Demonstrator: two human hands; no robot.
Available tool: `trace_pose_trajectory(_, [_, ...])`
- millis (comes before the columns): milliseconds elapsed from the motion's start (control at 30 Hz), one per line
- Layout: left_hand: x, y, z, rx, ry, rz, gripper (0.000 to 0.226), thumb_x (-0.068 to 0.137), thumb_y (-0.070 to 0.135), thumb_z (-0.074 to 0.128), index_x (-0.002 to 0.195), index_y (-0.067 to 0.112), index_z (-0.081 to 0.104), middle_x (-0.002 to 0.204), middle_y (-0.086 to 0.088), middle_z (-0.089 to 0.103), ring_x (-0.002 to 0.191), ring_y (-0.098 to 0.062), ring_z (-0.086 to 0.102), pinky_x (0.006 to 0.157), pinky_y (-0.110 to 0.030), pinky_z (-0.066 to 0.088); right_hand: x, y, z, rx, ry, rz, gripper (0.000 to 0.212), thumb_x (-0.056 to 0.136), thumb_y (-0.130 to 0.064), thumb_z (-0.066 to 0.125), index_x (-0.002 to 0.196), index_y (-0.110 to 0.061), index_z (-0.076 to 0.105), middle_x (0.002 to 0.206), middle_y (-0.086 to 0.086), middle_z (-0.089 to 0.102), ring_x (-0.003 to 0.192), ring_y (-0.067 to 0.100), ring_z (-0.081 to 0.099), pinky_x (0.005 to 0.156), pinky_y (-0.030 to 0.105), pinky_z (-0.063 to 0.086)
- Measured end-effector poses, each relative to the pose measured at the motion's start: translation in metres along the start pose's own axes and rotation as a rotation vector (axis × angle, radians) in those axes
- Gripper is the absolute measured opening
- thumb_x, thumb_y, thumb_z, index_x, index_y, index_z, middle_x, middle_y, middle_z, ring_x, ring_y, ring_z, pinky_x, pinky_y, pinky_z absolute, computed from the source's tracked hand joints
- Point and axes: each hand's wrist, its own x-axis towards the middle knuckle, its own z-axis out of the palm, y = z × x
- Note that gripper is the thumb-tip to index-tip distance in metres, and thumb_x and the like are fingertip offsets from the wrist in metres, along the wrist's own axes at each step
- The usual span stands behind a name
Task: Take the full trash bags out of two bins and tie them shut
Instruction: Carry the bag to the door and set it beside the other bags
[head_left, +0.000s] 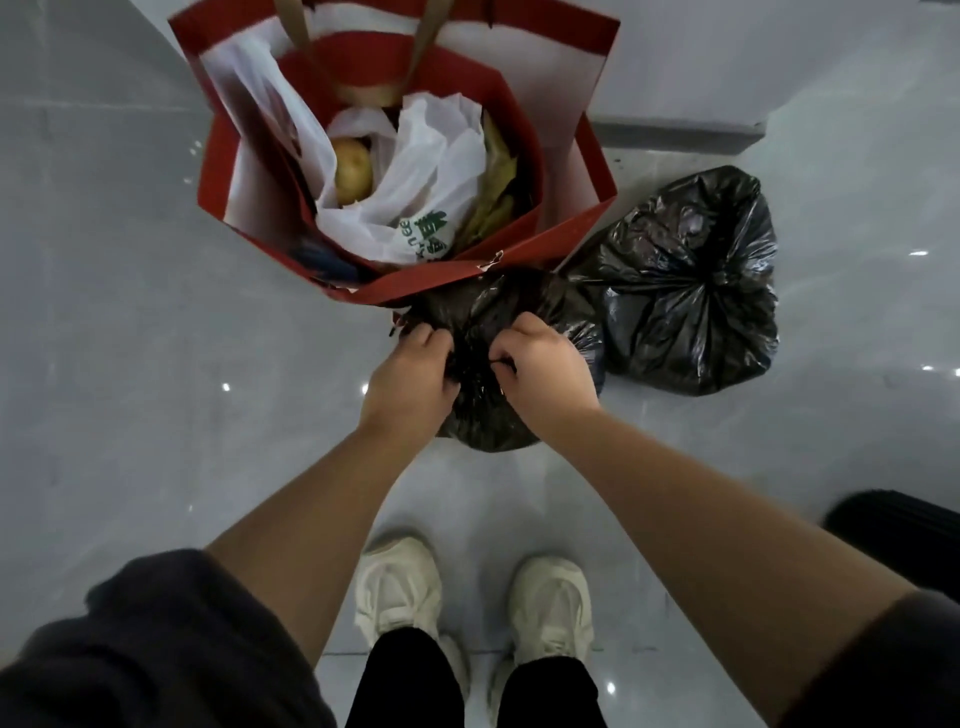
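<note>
Floor (130, 389) (glossy grey tile) bears tied bag (691, 291) just beside second bag (519, 306).

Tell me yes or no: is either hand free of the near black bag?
No, the left hand and the right hand both pinch the gathered top of the near black bag.

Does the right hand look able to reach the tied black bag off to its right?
Probably yes: the tied trash bag lies just beside the right hand, nothing between, though it must first release the nearer trash bag it grips.
</note>
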Motion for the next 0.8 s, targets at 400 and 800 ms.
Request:
trace_pose_trajectory(400, [-0.024, 0.013, -0.006, 0.260, -0.110, 0.092, 0.094, 0.079, 0.038, 0.070, 0.150, 0.026, 0.011, 0.158, -0.014, 0.008, 0.141, -0.039, 0.019, 0.106, -0.049, 0.038, -0.046, 0.021, -0.009, -0.287, -0.201, 0.119, 0.099, 0.078, -0.031, 0.074, 0.150, -0.036, 0.006, 0.161, 0.004, -0.005, 0.147, 0.036, -0.003, 0.114, 0.057, 0.020])
trace_pose_trajectory(800, [0.015, 0.001, 0.041, 0.326, -0.263, 0.013, 0.102, 0.078, 0.043, 0.071, 0.149, 0.039, -0.002, 0.153, -0.007, -0.031, 0.142, -0.047, -0.005, 0.112, -0.055, 0.028, -0.006, 0.046, 0.028, -0.303, -0.335, 0.204, 0.115, 0.076, -0.025, 0.078, 0.149, -0.039, -0.009, 0.156, 0.000, -0.030, 0.144, 0.040, -0.017, 0.116, 0.055, 0.019])
